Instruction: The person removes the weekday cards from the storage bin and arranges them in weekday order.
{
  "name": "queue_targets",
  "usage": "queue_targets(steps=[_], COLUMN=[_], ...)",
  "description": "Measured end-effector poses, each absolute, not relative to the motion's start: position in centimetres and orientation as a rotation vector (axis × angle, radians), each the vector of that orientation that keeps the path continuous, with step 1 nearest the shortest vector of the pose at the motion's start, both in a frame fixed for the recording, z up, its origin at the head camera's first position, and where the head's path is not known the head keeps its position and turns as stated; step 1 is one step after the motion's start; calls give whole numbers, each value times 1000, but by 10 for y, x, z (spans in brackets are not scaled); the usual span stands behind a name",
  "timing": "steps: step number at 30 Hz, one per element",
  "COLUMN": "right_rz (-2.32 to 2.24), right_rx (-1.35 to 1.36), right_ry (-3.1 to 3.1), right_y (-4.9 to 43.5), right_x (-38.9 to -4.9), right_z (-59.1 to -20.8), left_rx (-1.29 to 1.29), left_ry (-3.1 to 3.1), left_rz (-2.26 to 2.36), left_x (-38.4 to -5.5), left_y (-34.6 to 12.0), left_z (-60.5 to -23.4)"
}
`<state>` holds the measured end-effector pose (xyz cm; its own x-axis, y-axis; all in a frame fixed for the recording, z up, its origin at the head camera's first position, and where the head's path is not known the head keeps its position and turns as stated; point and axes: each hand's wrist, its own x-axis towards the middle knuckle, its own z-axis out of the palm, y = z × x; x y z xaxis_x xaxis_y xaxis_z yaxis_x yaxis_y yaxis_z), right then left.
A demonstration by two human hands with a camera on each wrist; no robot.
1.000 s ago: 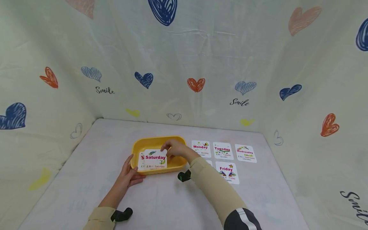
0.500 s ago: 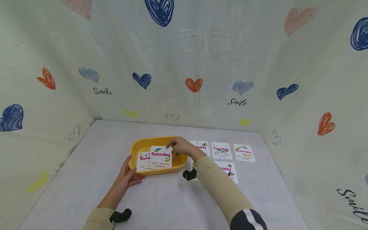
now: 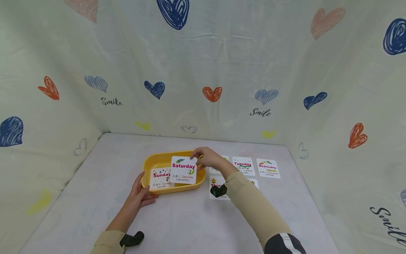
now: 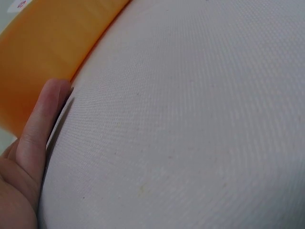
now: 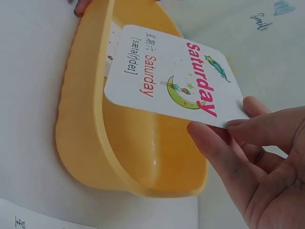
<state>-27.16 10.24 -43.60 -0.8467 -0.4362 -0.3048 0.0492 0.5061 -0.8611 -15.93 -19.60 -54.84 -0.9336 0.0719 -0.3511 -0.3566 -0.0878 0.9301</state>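
My right hand [image 3: 206, 158] pinches the right edge of a white Saturday card [image 3: 183, 171] between thumb and fingers. Tilted over the yellow tray [image 5: 78, 109], the card faces up with its moon picture and red lettering showing. In the tray lies a Sunday card [image 3: 160, 179], partly covered by the Saturday card in the head view. My left hand [image 3: 141, 192] holds the tray by its front left corner, fingers spread along two sides. The left wrist view shows one finger [image 4: 35, 129] against the orange-yellow wall, low by the white tabletop.
Right of the tray, Tuesday [image 3: 243, 166] and Wednesday [image 3: 268, 168] cards lie in a back row with a partly hidden card [image 3: 215, 170]. A Thursday card [image 3: 215, 183] and another half-covered card [image 3: 254, 182] lie in front, under the right forearm. A heart-patterned curtain [image 3: 234, 70] surrounds the table.
The right hand has lifted the Saturday card up and to the right, uncovering more of the Sunday card. The left hand stays on the tray corner.
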Motion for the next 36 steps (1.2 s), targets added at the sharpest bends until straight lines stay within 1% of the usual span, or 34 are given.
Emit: queue_targets(steps=[6, 13, 23, 36], right_rz=[-1348, -1384, -1398, -1430], right_rx=[-316, -303, -242, -131], right_ry=[2240, 2245, 2279, 2297], right_y=[116, 137, 172, 219], right_x=[-268, -266, -259, -240], right_z=[-428, -431, -431, -439], left_rx=[-303, -264, -297, -295], left_ry=[1884, 1895, 1910, 1913], left_rz=[2113, 2127, 2113, 2099], left_x=[-160, -159, -158, -159], left_y=[-197, -197, -196, -196], left_z=[-549, -552, -549, -549])
